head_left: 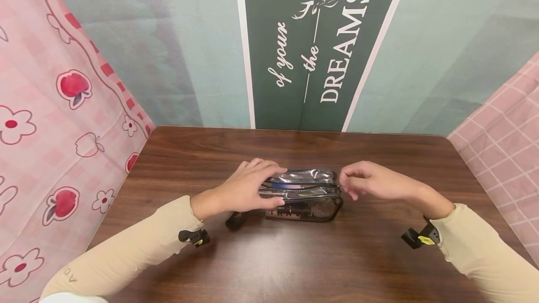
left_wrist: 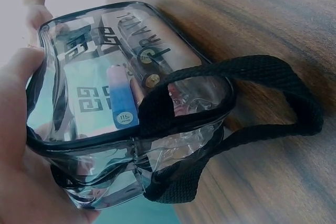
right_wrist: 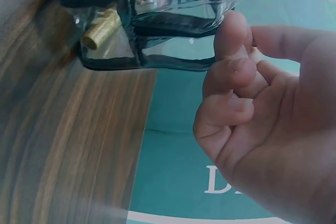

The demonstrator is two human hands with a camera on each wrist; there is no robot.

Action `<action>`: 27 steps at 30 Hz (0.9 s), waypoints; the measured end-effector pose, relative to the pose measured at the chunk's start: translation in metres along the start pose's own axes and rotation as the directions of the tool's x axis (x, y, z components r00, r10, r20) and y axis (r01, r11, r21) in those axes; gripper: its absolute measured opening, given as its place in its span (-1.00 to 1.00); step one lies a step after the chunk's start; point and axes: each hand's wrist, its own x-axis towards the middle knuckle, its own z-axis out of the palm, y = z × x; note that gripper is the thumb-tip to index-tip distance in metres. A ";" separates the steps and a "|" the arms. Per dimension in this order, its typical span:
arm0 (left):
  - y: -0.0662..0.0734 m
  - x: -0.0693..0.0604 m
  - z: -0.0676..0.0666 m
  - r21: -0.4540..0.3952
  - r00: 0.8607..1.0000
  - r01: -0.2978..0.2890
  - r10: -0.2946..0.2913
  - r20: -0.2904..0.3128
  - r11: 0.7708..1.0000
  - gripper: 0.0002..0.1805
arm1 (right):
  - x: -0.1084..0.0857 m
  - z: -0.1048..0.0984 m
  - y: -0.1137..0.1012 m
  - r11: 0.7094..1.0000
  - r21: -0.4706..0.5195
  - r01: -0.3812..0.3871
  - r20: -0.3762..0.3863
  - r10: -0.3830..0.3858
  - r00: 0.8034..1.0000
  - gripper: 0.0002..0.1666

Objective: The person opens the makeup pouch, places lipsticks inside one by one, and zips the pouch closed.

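A clear toiletry bag (head_left: 311, 194) with black trim stands on the wooden table, its zipper running along the top. My left hand (head_left: 248, 186) grips it from the left, thumb on the near side and fingers over the far side. At the right end, my right hand (head_left: 379, 182) pinches the small zipper pull (right_wrist: 254, 40) between thumb and index finger, with its other fingers curled. Through the plastic show a blue-and-pink stick (left_wrist: 123, 98), a pale box with a square logo (left_wrist: 86, 82) and a gold cylinder (right_wrist: 101, 30). A black strap loop (left_wrist: 302, 90) sticks out at the left end.
The brown table (head_left: 269, 265) ends at a green cloth backdrop (head_left: 210, 60) with printed lettering. Pink patterned cloths hang at the left (head_left: 42, 153) and right (head_left: 505, 125). Black cameras are strapped to the left wrist (head_left: 193, 236) and right wrist (head_left: 421, 237).
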 end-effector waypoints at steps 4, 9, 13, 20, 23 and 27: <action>0.000 0.000 0.001 -0.002 1.000 -0.008 0.008 -0.007 1.000 -0.19 | 0.002 0.002 -0.005 1.000 -0.017 -0.015 -0.013 0.015 1.000 -0.68; 0.001 -0.002 0.002 -0.002 1.000 -0.009 0.009 -0.013 1.000 -0.20 | 0.005 0.005 -0.011 0.999 -0.040 -0.029 -0.016 0.028 0.999 -0.69; 0.000 -0.002 0.003 0.000 1.000 -0.012 0.012 -0.022 1.000 -0.21 | 0.009 0.006 -0.015 0.998 -0.045 -0.043 -0.011 0.043 0.999 -0.68; -0.001 0.001 0.002 0.007 0.999 -0.020 0.020 -0.035 1.000 -0.22 | 0.015 0.003 -0.022 0.992 -0.087 -0.095 -0.021 0.094 0.995 -0.69; -0.001 0.001 0.003 0.009 0.999 -0.012 0.012 -0.030 1.000 -0.21 | 0.018 0.002 -0.025 0.988 -0.109 -0.106 -0.019 0.105 0.994 -0.70; 0.000 0.001 0.003 0.010 0.999 -0.007 0.008 -0.036 1.000 -0.21 | 0.024 0.002 -0.028 0.985 -0.135 -0.108 -0.021 0.106 0.994 -0.70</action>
